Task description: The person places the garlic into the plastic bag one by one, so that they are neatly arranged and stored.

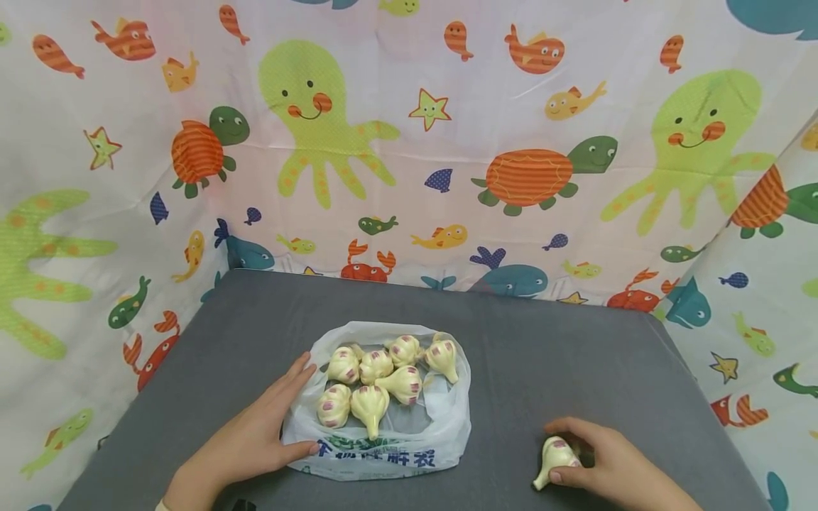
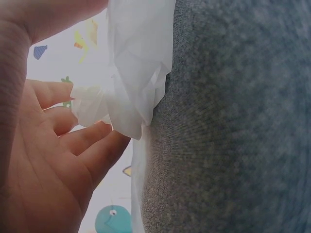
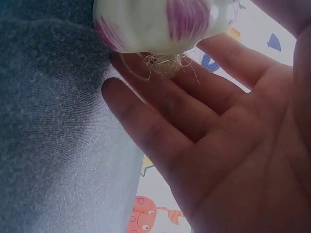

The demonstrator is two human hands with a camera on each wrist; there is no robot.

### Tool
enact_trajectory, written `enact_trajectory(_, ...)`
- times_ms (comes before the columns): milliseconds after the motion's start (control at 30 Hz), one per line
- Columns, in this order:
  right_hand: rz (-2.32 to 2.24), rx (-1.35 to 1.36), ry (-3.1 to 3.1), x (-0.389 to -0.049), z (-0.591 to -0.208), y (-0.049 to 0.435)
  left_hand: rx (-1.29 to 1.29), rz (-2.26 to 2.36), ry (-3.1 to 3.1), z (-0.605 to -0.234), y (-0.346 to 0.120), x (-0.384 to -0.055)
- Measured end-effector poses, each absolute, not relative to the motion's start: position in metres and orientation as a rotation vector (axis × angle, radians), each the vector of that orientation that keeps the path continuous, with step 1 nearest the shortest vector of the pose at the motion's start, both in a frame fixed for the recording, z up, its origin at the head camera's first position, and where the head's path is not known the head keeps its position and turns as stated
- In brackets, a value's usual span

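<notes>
A white plastic bag with its mouth folded open lies on the grey table, and several garlic bulbs sit inside it. My left hand rests against the bag's left side, thumb at the front and fingers further back. In the left wrist view those fingers extend fairly straight along the crumpled plastic. To the right of the bag, my right hand grips a single garlic bulb between thumb and fingers, low at the table. Its roots face the palm in the right wrist view.
The grey tabletop stretches around the bag and between the hands. A white curtain printed with sea animals encloses the back and both sides. A small dark object shows at the bottom edge, below the left wrist.
</notes>
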State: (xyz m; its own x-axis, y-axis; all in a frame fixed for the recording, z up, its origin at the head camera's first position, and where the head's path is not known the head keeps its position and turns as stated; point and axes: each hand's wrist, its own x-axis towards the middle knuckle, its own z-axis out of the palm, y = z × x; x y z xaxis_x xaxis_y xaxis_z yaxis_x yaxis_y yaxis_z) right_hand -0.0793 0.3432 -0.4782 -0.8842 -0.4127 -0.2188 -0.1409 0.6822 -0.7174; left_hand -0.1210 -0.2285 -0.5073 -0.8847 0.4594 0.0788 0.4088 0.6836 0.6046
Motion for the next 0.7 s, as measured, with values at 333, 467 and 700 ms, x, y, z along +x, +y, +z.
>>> enact_trajectory(333, -1.036, -0.464, 2.544, -0.0800, -0.4777, 0.3450, 0.724, 0.989, 2.796, -0.5078, -0.2283, -0.1221)
enact_trajectory(467, -1.018, -0.463, 2.554, -0.0803, -0.4770, 0.3450, 0.728, 0.984, 2.802, -0.5070, -0.2282, -0.1223)
enact_trajectory(700, -0.995, -0.438, 2.555, -0.0821, -0.4747, 0.3439, 0.725, 0.986, 2.793, -0.5064, -0.2280, -0.1222)
